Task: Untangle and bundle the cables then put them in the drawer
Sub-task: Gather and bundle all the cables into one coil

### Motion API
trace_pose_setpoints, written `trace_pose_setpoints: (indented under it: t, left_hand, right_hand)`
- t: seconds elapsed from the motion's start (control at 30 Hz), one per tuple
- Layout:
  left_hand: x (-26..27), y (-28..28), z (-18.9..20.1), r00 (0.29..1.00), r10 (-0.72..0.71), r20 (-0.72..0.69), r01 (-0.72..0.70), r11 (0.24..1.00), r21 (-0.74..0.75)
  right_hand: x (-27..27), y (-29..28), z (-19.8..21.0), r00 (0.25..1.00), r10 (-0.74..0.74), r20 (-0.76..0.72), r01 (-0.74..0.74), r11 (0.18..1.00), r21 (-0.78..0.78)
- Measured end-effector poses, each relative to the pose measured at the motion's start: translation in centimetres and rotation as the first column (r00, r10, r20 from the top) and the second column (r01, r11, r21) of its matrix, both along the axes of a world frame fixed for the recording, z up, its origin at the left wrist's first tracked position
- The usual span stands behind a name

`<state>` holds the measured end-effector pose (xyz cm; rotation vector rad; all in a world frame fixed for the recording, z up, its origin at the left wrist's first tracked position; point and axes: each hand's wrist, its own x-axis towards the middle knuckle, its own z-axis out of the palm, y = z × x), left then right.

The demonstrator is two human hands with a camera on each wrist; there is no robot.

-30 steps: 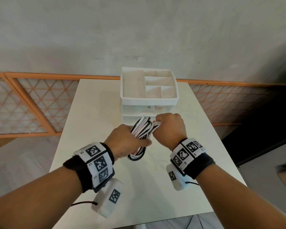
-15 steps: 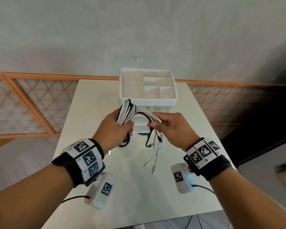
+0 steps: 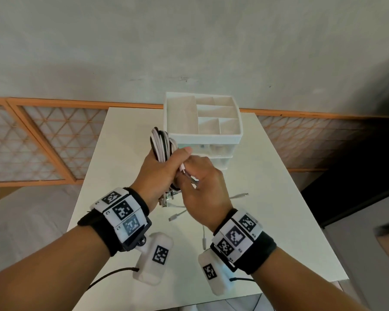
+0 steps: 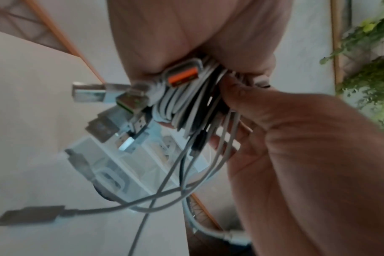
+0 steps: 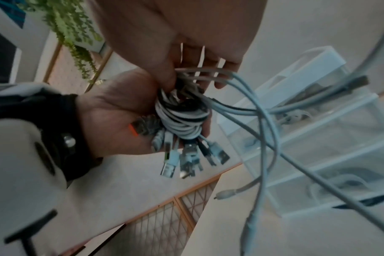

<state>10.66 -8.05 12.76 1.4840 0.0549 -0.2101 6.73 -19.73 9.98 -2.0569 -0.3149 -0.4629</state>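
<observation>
A coil of white and black cables (image 3: pixel 161 143) is gripped upright in my left hand (image 3: pixel 164 163), just in front of the drawer unit (image 3: pixel 202 136). My right hand (image 3: pixel 190 173) is pressed against the left one and pinches the loose white strands (image 5: pixel 210 73) beside the coil. In the left wrist view the bundle (image 4: pixel 186 98) sits in the fist with several USB plugs (image 4: pixel 121 104) sticking out. Loose ends (image 3: pixel 175 216) dangle down to the table (image 3: pixel 267 198). The right wrist view shows the bundle (image 5: pixel 180 119) in the left palm.
The white drawer unit has an open-topped divided tray (image 3: pixel 231 114) above translucent drawers (image 5: pixel 329 138), which look closed, with cables inside. It stands at the table's far middle. An orange lattice railing (image 3: pixel 54 140) runs behind and to both sides. Green plants (image 4: pixel 373 69) hang nearby.
My right hand, which held the loose ends out to the right, has come back against my left hand and the coil. The loose ends now trail on the table.
</observation>
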Motion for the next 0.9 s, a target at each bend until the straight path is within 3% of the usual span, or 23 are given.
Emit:
trace_pose_setpoints:
  t: [0.13,0.3,0.47,0.6,0.73,0.9]
  left_hand:
    - [0.1,0.6,0.4,0.998,0.023,0.066,-0.018,0.997,-0.08]
    - [-0.6,0.5,0.6,0.999,-0.026,0.041,0.03,0.993,-0.113]
    - [-0.5,-0.1,1.4,0.999,0.029,0.024,-0.024,0.985,-0.173]
    - [0.4,0.1,1.4,0.989,0.1,0.113,-0.085,0.989,-0.123]
    - [0.9,1.2,1.0,0.989,0.107,0.107,-0.093,0.988,-0.126]
    - [1.1,2.1,1.1,0.992,0.039,0.119,-0.018,0.985,-0.173]
  right_hand:
    - [0.1,-1.1,0.8,0.946,0.232,-0.225,-0.15,0.933,0.328]
    - [0.3,-1.7,1.0,0.968,0.171,-0.181,-0.144,0.977,0.158]
    - [0.1,-0.7,0.3,0.98,0.159,-0.116,-0.153,0.986,0.061]
    - [-0.7,-1.4,-0.1,0.951,0.215,-0.223,-0.2,0.976,0.086]
    - [-0.8,-2.7,-1.3,0.898,0.096,-0.43,0.004,0.974,0.226]
    - [-0.6,-3.7,-2.5,0.844,0.112,-0.525,-0.064,0.992,0.109]
